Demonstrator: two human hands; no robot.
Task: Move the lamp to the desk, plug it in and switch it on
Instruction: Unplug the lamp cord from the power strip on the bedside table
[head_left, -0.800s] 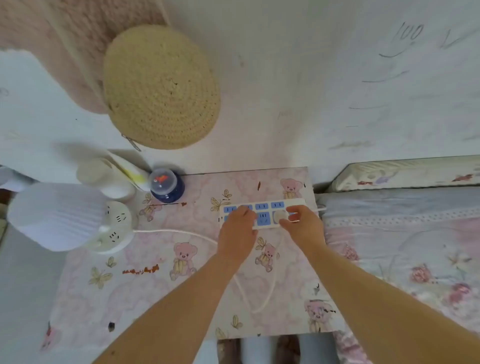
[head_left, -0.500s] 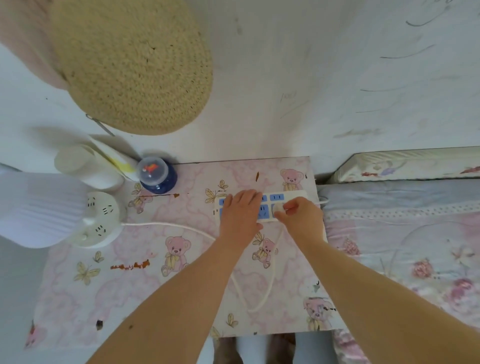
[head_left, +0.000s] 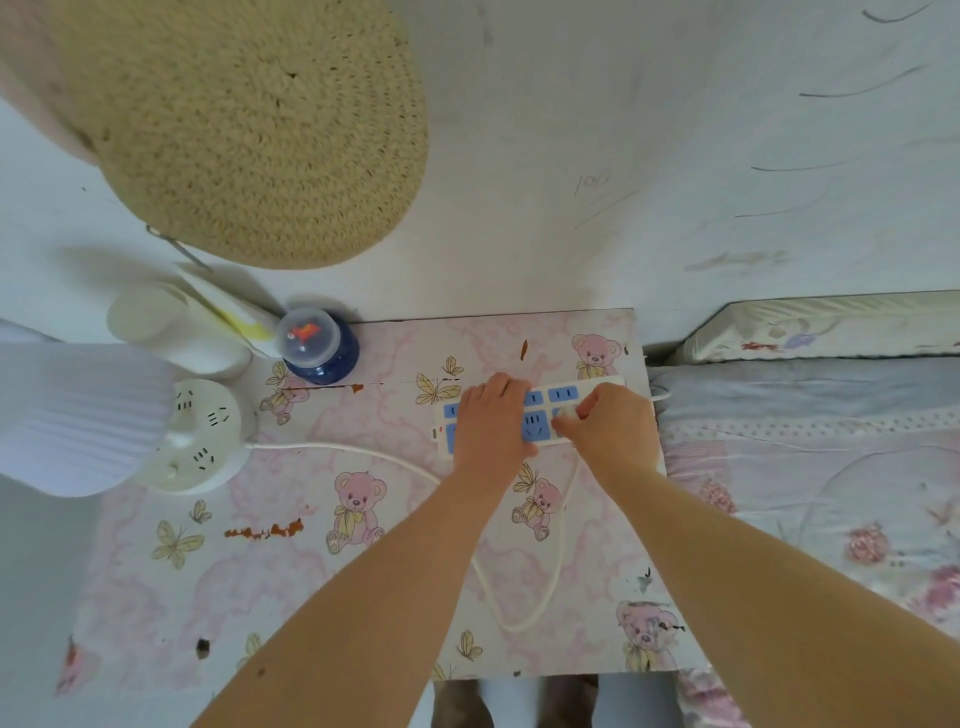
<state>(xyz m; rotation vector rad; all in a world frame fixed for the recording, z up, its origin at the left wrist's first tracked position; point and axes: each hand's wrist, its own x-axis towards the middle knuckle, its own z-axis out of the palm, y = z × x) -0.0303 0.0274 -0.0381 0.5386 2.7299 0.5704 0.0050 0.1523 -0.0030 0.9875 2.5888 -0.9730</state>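
Observation:
A white lamp with a pleated shade (head_left: 72, 415) and a round base carrying sockets (head_left: 200, 441) stands at the left edge of the desk (head_left: 322, 587), which wears a pink bear-print cover. Its white cord (head_left: 540, 603) runs across the desk and loops up to a white and blue power strip (head_left: 543, 415) at the back right. My left hand (head_left: 491, 423) lies flat on the strip's left part. My right hand (head_left: 608, 428) pinches the lamp's white plug (head_left: 567, 411) at a socket near the strip's right end.
A blue jar with a clear lid (head_left: 318, 345) and white bottles (head_left: 176, 332) stand at the desk's back left. A woven straw hat (head_left: 249, 124) hangs on the wall above. A bed with floral sheets (head_left: 831, 467) adjoins the desk on the right.
My left hand slid further onto the strip and now covers more of it. My right hand stays at the plug on the strip's right end. The camera moved closer and lower.

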